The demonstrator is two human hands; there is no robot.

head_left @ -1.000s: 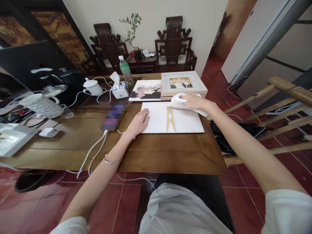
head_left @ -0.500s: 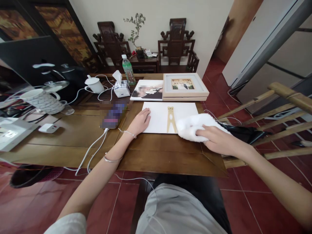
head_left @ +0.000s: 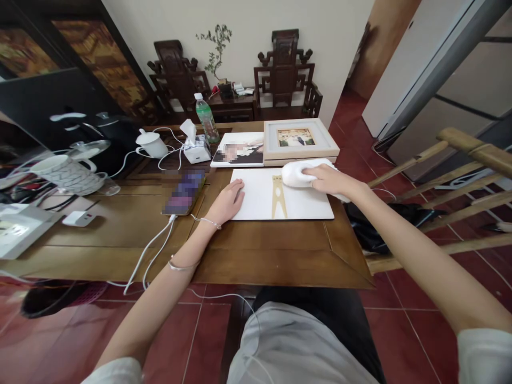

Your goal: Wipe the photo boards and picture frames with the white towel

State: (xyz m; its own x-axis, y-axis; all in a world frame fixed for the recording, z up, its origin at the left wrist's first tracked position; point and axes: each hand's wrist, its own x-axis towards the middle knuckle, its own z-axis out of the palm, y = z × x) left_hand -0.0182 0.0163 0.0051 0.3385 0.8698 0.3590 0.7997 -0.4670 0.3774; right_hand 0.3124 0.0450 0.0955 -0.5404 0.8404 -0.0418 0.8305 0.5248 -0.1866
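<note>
A flat white board point(head_left: 256, 200) lies near the front of the wooden table, with a tan, fork-shaped stand piece point(head_left: 279, 198) on its surface. My left hand point(head_left: 229, 201) rests flat on the board's left edge, fingers stretched out and holding nothing. In my right hand point(head_left: 326, 178) is a bunched white cloth point(head_left: 296, 174), pressed on the upper right part of the board. The cloth hides the board's far right corner. Just beyond the board are a white picture frame point(head_left: 336, 144) and a photo print point(head_left: 240, 150).
A phone point(head_left: 184, 192) on a charging cable lies left of my left hand. Behind it stand a tissue box point(head_left: 197, 152), a green-labelled bottle point(head_left: 206, 117) and a lidded white cup point(head_left: 152, 144). A wooden chair point(head_left: 456, 140) stands at the right.
My right hand has moved the cloth from the board's lower right corner up to its far right side, baring that corner. My left hand stays in place.
</note>
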